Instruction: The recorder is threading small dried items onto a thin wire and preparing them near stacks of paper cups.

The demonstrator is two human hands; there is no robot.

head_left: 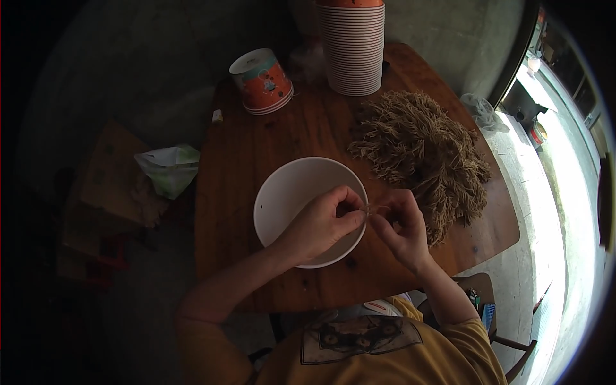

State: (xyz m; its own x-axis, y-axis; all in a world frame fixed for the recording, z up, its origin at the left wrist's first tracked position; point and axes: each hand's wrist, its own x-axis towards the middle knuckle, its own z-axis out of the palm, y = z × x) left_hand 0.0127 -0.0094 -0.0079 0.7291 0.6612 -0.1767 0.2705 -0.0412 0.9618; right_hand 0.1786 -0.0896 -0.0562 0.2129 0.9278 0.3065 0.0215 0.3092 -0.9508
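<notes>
- Above the near-right part of the white tub (pixel 301 174), the left hand (pixel 314 226) extends across the opening; its fingers are closed in a pinch on a thin strand (pixel 378 207) at the tub's right rim.
- Just right of the tub, the right hand (pixel 407 230) faces the left hand. Its fingers are curled, with the thumb directed toward the strand; whether they grip it cannot be told.
- The strand is pale brown and lies between the two hands; its full course is too fine to trace.
- The tub stands open side up on the wooden desk (pixel 234 154). A small dark mark (pixel 261 206) is on its left inner wall.
- To the right and far side of the tub, a loose pile of brown cord (pixel 423 151) lies on the desk.
- Beyond the tub, slightly right, stands a tall stack of nested tubs (pixel 355 54).
- Beyond the tub, slightly left, a short stack of printed orange tubs (pixel 264 86) stands upside down.
- Far left of the tub, off the desk, a white-and-green bag (pixel 170 170) rests by a cardboard box (pixel 109 170).
</notes>
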